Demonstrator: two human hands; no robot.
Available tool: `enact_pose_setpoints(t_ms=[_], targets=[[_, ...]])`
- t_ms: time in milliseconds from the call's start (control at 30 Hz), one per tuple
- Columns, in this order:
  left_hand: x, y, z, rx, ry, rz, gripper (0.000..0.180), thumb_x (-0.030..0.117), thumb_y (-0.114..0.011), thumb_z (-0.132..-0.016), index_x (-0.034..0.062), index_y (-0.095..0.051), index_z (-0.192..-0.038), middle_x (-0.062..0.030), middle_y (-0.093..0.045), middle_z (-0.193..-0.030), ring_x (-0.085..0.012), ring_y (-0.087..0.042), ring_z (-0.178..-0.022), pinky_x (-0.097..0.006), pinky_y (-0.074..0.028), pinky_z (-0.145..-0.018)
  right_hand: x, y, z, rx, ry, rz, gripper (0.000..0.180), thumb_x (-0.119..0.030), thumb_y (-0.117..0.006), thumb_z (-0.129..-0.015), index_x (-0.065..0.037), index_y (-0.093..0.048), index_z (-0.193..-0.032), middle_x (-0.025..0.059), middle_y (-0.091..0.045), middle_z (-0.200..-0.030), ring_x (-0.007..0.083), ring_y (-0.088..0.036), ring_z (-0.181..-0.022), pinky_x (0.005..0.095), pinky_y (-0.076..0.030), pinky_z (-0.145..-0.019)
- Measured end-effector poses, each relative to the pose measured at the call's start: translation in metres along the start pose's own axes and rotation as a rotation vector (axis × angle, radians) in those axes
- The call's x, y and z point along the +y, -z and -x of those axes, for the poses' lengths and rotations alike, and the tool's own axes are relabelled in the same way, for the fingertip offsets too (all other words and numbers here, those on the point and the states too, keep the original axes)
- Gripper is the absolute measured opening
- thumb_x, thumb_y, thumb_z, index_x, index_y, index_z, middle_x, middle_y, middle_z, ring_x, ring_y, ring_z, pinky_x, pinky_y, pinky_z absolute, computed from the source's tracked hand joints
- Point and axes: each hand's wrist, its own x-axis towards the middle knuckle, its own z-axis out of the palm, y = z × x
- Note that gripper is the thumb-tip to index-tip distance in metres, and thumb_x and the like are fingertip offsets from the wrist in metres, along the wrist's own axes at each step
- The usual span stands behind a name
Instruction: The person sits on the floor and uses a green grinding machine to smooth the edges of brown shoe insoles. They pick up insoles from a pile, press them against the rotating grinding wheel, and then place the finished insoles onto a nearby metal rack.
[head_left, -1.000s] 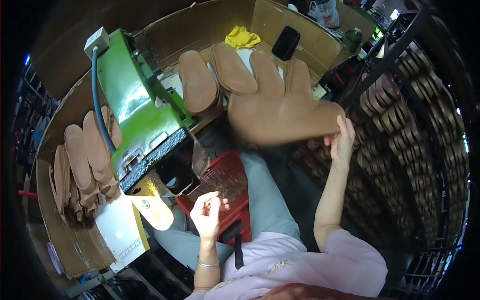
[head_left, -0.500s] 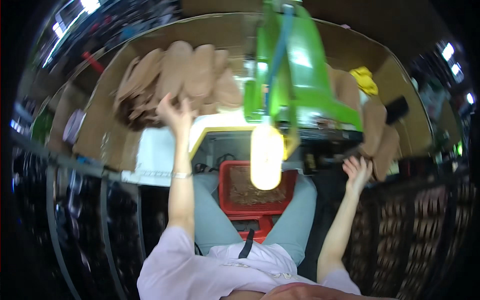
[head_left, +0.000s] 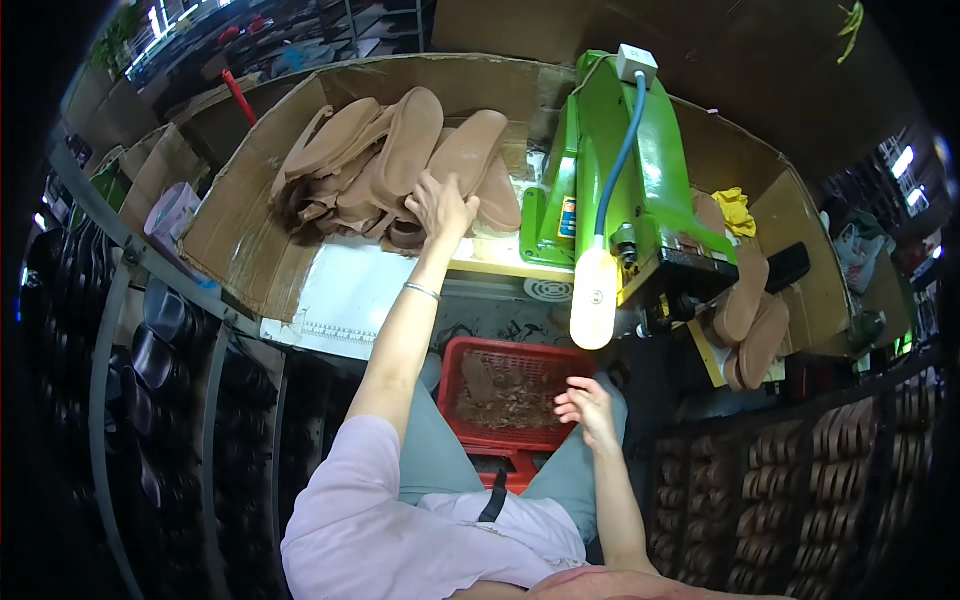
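At the near end of a tan shoe sole (head_left: 472,142), my left hand (head_left: 442,207) has its fingers closed over the edge. The sole leans on the right side of a heap of similar soles (head_left: 335,155) on the left of the bench. My right hand (head_left: 588,412) hangs over my right thigh, by the right rim of a red basket (head_left: 450,405). Its fingers are loosely bent and apart, with nothing in them. Right of my left hand stands a green machine (head_left: 645,150) with a lit lamp (head_left: 595,300) in front.
More soles (head_left: 760,335) lie stacked on the right, near a yellow cloth (head_left: 735,212). Cardboard walls (head_left: 225,235) surround the bench. Scraps lie in the basket between my knees. Racks of dark shoes (head_left: 160,350) stand at left, racks of soles (head_left: 790,480) at right.
My left hand has moved right along the heap and closed on a sole. My right hand has come away from the right-hand soles toward my lap. The head view has shifted.
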Motion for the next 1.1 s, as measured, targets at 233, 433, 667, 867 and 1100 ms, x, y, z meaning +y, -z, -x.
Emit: enact_pose_setpoints(t_ms=[233,433,667,867,1100], targets=[[-0.022,-0.004,-0.003,0.241,-0.34,0.017,0.026,0.015,-0.068,-0.072,0.0104,-0.067,-0.097,-0.013,-0.056,-0.105,-0.0317,-0.054,-0.099,-0.052,-0.038,-0.084,-0.004,-0.064,-0.019,-0.237,-0.008,0.076,0.022,-0.011,-0.057,-0.092,-0.001,-0.056,-0.111,0.011,-0.067,-0.082,0.0133,-0.064,-0.064,0.0235,-0.053,-0.052],[0.002,0.057,0.039,0.431,-0.62,0.215,0.008,0.013,-0.064,-0.084,0.0058,-0.062,-0.086,-0.0095,-0.06,-0.083,-0.0309,-0.055,-0.081,-0.042,-0.042,-0.075,-0.019,-0.101,-0.023,-0.357,0.077,0.093,0.026,-0.023,-0.055,-0.095,-0.005,-0.057,-0.113,0.0088,-0.067,-0.089,0.0122,-0.065,-0.075,0.0242,-0.054,-0.062],[0.042,0.14,0.272,0.008,-0.685,0.398,0.013,0.004,-0.068,-0.076,0.0043,-0.061,-0.086,-0.007,-0.058,-0.089,-0.0287,-0.052,-0.089,-0.042,-0.036,-0.085,-0.044,-0.097,-0.003,-0.498,0.011,-0.652,0.044,-0.026,-0.066,-0.086,-0.003,-0.054,-0.122,0.0101,-0.064,-0.107,0.0185,-0.062,-0.096,0.0346,-0.051,-0.086],[0.03,0.154,0.31,-0.437,-0.389,0.673,0.072,0.015,-0.078,-0.067,-0.0011,-0.042,-0.127,-0.0239,-0.035,-0.138,-0.0371,-0.036,-0.126,-0.047,-0.031,-0.103,-0.015,-0.025,0.059,-0.413,0.078,0.129,0.06,0.007,-0.066,-0.074,0.004,-0.047,-0.131,0.0085,-0.057,-0.122,0.0148,-0.052,-0.112,0.0294,-0.042,-0.097],[0.056,0.111,0.269,-0.883,0.312,1.438,0.037,0.013,-0.069,-0.084,-0.0054,-0.059,-0.114,-0.0074,-0.066,-0.096,-0.0129,-0.062,-0.088,-0.028,-0.05,-0.081,0.0,0.003,0.107,-0.286,0.034,0.165,0.053,-0.001,-0.07,-0.078,0.005,-0.049,-0.127,0.0103,-0.059,-0.118,0.0167,-0.055,-0.11,0.0304,-0.041,-0.099]])
